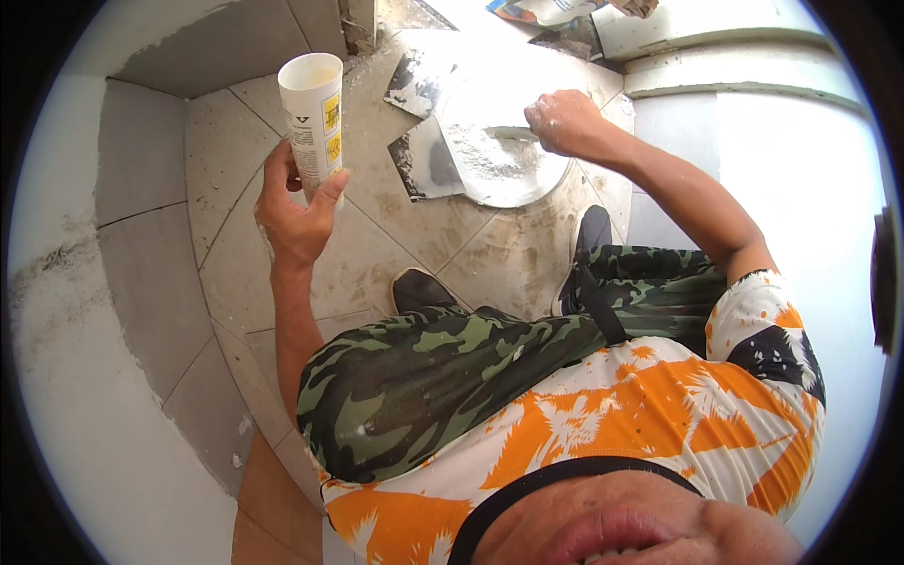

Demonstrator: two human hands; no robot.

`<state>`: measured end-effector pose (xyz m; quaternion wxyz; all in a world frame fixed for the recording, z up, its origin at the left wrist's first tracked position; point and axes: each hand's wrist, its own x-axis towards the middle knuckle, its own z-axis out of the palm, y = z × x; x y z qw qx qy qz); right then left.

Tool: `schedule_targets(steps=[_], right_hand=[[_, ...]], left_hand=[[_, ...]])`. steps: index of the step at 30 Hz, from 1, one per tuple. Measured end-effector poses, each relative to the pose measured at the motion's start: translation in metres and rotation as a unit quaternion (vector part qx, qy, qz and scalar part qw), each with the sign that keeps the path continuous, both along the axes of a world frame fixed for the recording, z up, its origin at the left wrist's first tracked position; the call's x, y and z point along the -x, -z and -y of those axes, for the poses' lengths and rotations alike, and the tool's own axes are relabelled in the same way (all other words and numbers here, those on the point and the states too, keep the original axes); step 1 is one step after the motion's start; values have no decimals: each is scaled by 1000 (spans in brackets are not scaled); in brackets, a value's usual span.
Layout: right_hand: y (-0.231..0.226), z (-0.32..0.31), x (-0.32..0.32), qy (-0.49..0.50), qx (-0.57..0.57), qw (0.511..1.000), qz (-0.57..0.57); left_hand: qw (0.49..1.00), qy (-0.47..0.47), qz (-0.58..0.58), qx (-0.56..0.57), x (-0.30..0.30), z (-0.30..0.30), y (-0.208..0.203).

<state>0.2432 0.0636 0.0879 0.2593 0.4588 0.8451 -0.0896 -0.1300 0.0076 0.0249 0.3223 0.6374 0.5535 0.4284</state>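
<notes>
My left hand point(297, 212) is wrapped round a tall white paper-like tube point(313, 118) with an open top and yellow printed pictures. The tube stands nearly upright in the grip. My right hand point(570, 122) is closed in a fist over a round white pan point(527, 193) of white powder point(494, 162). A pale, narrow edge point(513, 134) shows beside the fist; what the fingers hold is mostly hidden. Left of the pan lie two dark, white-smeared angular pieces point(424, 165), one nearer and one farther, partly against the pan.
Dusty beige tiles point(377, 226) cover the floor, with my dark shoes point(593, 229) near the pan. Grey-tiled walls point(141, 141) rise at left and right. A pale ledge point(725, 71) runs at the far right, and a coloured bag point(541, 11) lies at the back.
</notes>
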Motion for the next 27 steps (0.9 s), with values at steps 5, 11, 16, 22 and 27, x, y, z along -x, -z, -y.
schedule_targets(steps=[5,11,16,22,27], right_hand=[[21,13,0,3,18,1000,25],[-10,1,19,-39,22,998,32],[21,12,24,-16,31,999,12],[30,-11,-9,-18,-11,999,-31],[22,-8,-21,-29,-34,999,-12]], left_hand=[[1000,12,10,0,-9,-4,5],[1000,3,-9,3,-1,6,0],[1000,9,4,1,-10,-1,4],[999,18,-42,-5,-5,7,3],[998,9,-42,-39,0,2,5]])
